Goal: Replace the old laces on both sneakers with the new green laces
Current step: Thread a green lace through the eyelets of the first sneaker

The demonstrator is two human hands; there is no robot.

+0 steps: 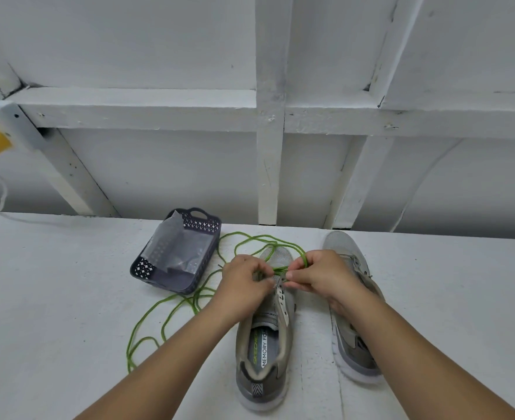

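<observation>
We are threading the green lace [171, 301] through the lowest eyelets of the near sneaker [265, 338], which sits toward the front edge of the desk [53, 283]. The left hand [245, 278] and right hand [317, 275] each pinch the lace at the toe end. We should even up both ends before crossing. The basket [176, 253] near the back edge holds a clear plastic wrapper [171, 244]; the second sneaker [351, 301] waits alongside.

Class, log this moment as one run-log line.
step: threading green lace | left hand pinches lace | right hand pinches lace | near sneaker partly laced | other sneaker unlaced
</observation>
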